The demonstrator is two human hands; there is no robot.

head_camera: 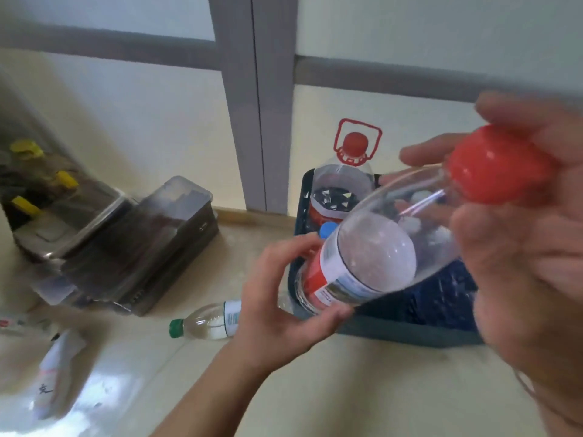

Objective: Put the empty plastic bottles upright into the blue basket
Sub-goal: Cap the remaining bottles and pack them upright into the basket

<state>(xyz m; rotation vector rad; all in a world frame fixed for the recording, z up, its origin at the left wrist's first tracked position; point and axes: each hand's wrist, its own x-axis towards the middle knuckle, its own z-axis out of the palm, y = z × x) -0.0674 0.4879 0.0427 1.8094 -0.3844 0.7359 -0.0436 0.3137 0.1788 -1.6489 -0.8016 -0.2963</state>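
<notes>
I hold a large clear plastic bottle (378,247) with a red cap and a red-and-white label, tilted over the blue basket (410,329). My left hand (277,298) grips its lower body near the label. My right hand (520,241) is closed around its neck and red cap, close to the camera. Inside the basket stands a big clear jug (342,181) with a red cap and red carry handle, and a blue-capped bottle (328,230) shows behind the held one. A small green-capped bottle (205,321) lies on its side on the floor left of the basket.
Dark translucent storage boxes (138,241) are stacked on the floor at left, with yellow-capped containers (28,149) behind them. Papers or packets (53,367) lie on the floor at lower left. A wall with grey trim stands just behind the basket.
</notes>
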